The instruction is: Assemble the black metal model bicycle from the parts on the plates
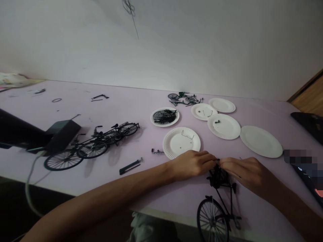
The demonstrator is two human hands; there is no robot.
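My left hand (193,164) and my right hand (243,173) meet above a black miniature bicycle model (217,205), which stands near the table's front edge. Their fingertips pinch a small black part (217,161) at the top of the model. The fingers hide most of that part, so its exact shape is unclear. A dark, tangled section (217,178) of the model sits just under my hands. One spoked wheel (212,220) shows below it.
Other black model bicycles (92,141) lie on the lilac table (141,188) to the left. White paper plates (181,143) hold small parts, and a loose parts pile (184,99) lies behind them. A green-handled craft knife (130,167) and a dark box (63,134) are at left.
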